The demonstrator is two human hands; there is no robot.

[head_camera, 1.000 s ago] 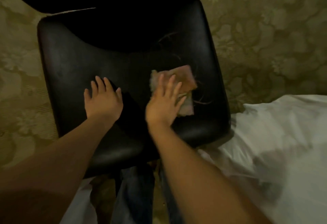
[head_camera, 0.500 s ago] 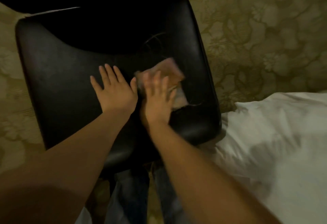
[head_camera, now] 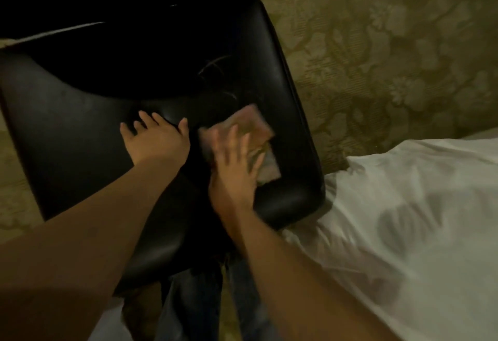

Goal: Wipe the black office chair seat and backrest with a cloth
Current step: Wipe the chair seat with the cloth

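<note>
The black office chair seat (head_camera: 67, 138) fills the left and middle of the view, glossy and scratched near its back. Its backrest (head_camera: 121, 4) is a dark mass across the top. A pinkish folded cloth (head_camera: 256, 125) lies on the right half of the seat. My right hand (head_camera: 234, 168) presses flat on the cloth with fingers spread, blurred by motion. My left hand (head_camera: 156, 141) rests flat on the seat's middle, fingers apart, just left of the cloth and holding nothing.
A white sheet or fabric (head_camera: 404, 219) lies against the seat's right front corner. Olive floral-patterned carpet (head_camera: 377, 58) surrounds the chair. My legs in blue jeans (head_camera: 194, 308) show below the seat's front edge.
The right hand slid the cloth left toward the left hand, then back to the right. The left hand stayed on the seat while the camera view shifted.
</note>
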